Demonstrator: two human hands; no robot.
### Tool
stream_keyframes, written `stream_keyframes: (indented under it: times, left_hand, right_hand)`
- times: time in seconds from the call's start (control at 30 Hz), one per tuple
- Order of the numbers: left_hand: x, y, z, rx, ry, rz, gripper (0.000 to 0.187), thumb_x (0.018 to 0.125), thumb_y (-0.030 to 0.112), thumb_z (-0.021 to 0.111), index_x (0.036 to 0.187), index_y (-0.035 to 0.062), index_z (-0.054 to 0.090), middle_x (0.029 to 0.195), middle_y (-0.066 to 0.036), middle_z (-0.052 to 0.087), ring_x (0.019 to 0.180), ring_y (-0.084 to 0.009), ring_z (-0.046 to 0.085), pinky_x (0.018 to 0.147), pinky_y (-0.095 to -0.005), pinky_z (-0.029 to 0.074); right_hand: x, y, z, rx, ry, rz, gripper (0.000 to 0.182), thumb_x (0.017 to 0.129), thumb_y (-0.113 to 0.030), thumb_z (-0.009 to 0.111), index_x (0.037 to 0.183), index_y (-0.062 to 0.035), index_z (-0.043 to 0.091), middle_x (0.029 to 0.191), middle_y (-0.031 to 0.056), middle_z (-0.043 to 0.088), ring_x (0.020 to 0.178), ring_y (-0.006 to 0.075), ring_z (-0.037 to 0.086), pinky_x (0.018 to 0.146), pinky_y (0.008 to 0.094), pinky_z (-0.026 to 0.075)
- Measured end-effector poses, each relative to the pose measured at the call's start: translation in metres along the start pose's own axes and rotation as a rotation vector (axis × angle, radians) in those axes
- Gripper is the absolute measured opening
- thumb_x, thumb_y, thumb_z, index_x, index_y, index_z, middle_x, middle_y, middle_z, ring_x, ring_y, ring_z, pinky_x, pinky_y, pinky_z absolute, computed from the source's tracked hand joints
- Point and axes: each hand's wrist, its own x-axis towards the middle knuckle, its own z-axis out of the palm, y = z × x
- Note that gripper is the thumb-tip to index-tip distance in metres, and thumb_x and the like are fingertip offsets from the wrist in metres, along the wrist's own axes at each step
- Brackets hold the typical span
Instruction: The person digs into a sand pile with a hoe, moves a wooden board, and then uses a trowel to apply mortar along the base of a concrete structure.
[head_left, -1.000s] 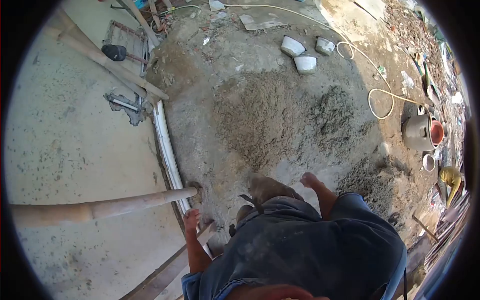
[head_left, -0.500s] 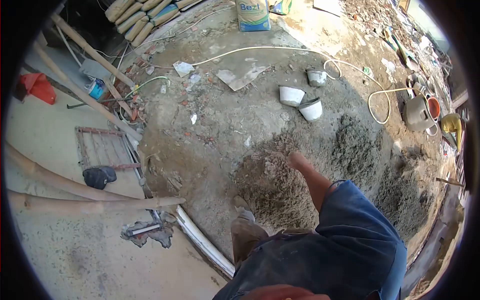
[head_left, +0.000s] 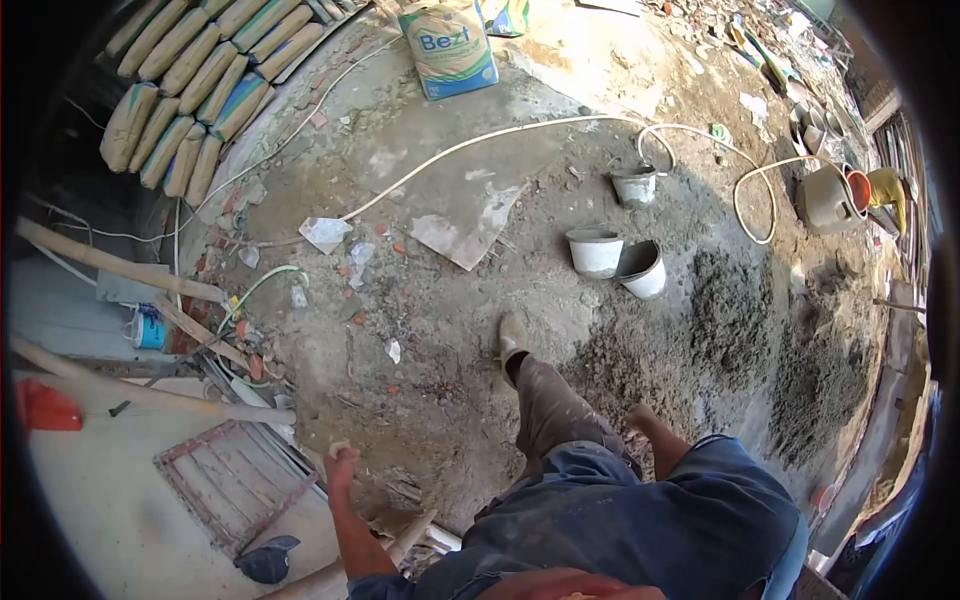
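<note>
My left hand hangs low at the left of my body, its fingers curled in, with nothing visible in them; beneath it is dirt-strewn ground. My right hand hangs in front of my right hip, seen from above, its fingers mostly hidden. The heap of grey mortar lies beyond it to the right. Ahead, a white bucket stands beside a tilted white bucket, and a third bucket is behind them. Both hands are apart from all of these.
A cement bag stands ahead, with stacked bags at the upper left. A pale hose snakes across the ground past a flat board. Wooden poles and a slatted frame are at the left.
My view has turned left and I have stepped forward, so the buckets and mortar appear closer. My left hand has come into view; my right hand has swung back toward my body.
</note>
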Motion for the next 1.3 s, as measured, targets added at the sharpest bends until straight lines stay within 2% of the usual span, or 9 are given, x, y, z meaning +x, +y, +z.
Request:
stream_keyframes:
  times: [0.13, 0.2, 0.4, 0.63, 0.83, 0.87, 1.07, 1.2, 1.3]
  left_hand:
    - [0.109, 0.097, 0.073, -0.157, -0.193, -0.289, 0.024, 0.089, 0.027, 0.055, 0.105, 0.0085, 0.057, 0.088, -0.007, 0.066, 0.072, -0.015, 0.062, 0.057, -0.0286, 0.047]
    - [0.142, 0.143, 0.13, -0.119, -0.337, -0.446, 0.027, 0.09, 0.029, 0.055, 0.107, 0.0073, 0.057, 0.092, -0.008, 0.066, 0.073, -0.0151, 0.062, 0.06, -0.0283, 0.048]
    - [0.288, 0.398, 0.264, -0.205, -0.67, -0.13, 0.026, 0.093, 0.03, 0.052, 0.104, 0.0062, 0.055, 0.091, -0.004, 0.063, 0.072, -0.0092, 0.057, 0.057, -0.0207, 0.044]
    - [0.538, 0.708, 0.374, -0.079, -0.723, 0.284, 0.033, 0.091, 0.037, 0.054, 0.111, 0.0104, 0.054, 0.107, -0.006, 0.064, 0.093, -0.0166, 0.061, 0.076, -0.0321, 0.046]
    - [0.786, 0.887, 0.509, -0.004, -0.48, 0.549, 0.035, 0.084, 0.022, 0.06, 0.114, 0.0053, 0.054, 0.101, -0.009, 0.065, 0.087, -0.0187, 0.063, 0.073, -0.0318, 0.049]
    - [0.828, 0.9, 0.533, 0.087, -0.332, 0.685, 0.039, 0.082, 0.021, 0.061, 0.115, 0.0027, 0.055, 0.105, -0.014, 0.066, 0.089, -0.0228, 0.065, 0.076, -0.0327, 0.05]
    - [0.863, 0.998, 0.594, 0.629, -0.13, 0.818, 0.062, 0.08, 0.037, 0.065, 0.132, 0.0096, 0.046, 0.126, -0.018, 0.055, 0.114, -0.0309, 0.055, 0.094, -0.0414, 0.045]
    - [0.92, 0.996, 0.609, 0.916, -0.343, 0.689, 0.074, 0.079, 0.042, 0.064, 0.141, 0.0137, 0.035, 0.138, -0.02, 0.044, 0.129, -0.0322, 0.041, 0.106, -0.042, 0.036]
    - [0.914, 1.007, 0.592, 0.819, -0.175, 0.83, 0.062, 0.077, 0.039, 0.065, 0.126, 0.004, 0.051, 0.118, -0.023, 0.058, 0.106, -0.0321, 0.059, 0.09, -0.0418, 0.047]
  right_hand:
    - [0.026, -0.179, -0.109, -0.363, 0.285, -0.473, 0.036, 0.08, -0.034, 0.06, 0.087, 0.0004, 0.07, 0.086, 0.0171, 0.069, 0.081, 0.0289, 0.069, 0.07, 0.0382, 0.054]
    - [-0.013, -0.247, -0.179, 0.418, 0.413, -0.693, 0.04, 0.082, -0.028, 0.058, 0.107, 0.0031, 0.063, 0.09, 0.0197, 0.068, 0.08, 0.0275, 0.068, 0.072, 0.0369, 0.052]
    - [-0.165, -0.36, -0.407, 0.771, 0.296, -0.976, 0.045, 0.092, -0.026, 0.056, 0.129, -0.0017, 0.048, 0.104, 0.0072, 0.064, 0.085, 0.0156, 0.065, 0.073, 0.0279, 0.048]
    - [-0.03, -0.298, -0.459, 0.69, 0.934, -0.343, 0.045, 0.082, -0.017, 0.057, 0.12, 0.006, 0.054, 0.086, 0.0124, 0.066, 0.074, 0.0209, 0.066, 0.064, 0.03, 0.05]
    - [-0.006, -0.224, -0.232, 1.917, 0.04, 0.423, 0.031, 0.091, -0.024, 0.055, 0.116, -0.0066, 0.051, 0.095, 0.0184, 0.061, 0.072, 0.032, 0.065, 0.047, 0.0396, 0.049]
    - [-0.055, -0.274, -0.241, 1.658, 0.015, 0.653, 0.035, 0.091, -0.026, 0.054, 0.12, -0.0076, 0.05, 0.099, 0.019, 0.063, 0.077, 0.0326, 0.065, 0.054, 0.0398, 0.051]
    - [-0.139, -0.45, -0.342, 1.555, -0.162, 0.441, 0.04, 0.088, -0.027, 0.058, 0.12, -0.0043, 0.052, 0.097, 0.0139, 0.067, 0.074, 0.0264, 0.067, 0.059, 0.0401, 0.052]
    - [-0.095, -0.448, -0.384, 1.603, 0.235, 0.19, 0.041, 0.089, -0.02, 0.06, 0.123, -0.0007, 0.049, 0.094, 0.0136, 0.066, 0.077, 0.0228, 0.067, 0.062, 0.0318, 0.053]
    - [-0.085, -0.444, -0.412, 1.722, 0.444, 0.117, 0.04, 0.089, -0.015, 0.061, 0.122, 0.0024, 0.049, 0.09, 0.0124, 0.065, 0.072, 0.0194, 0.066, 0.058, 0.0258, 0.051]
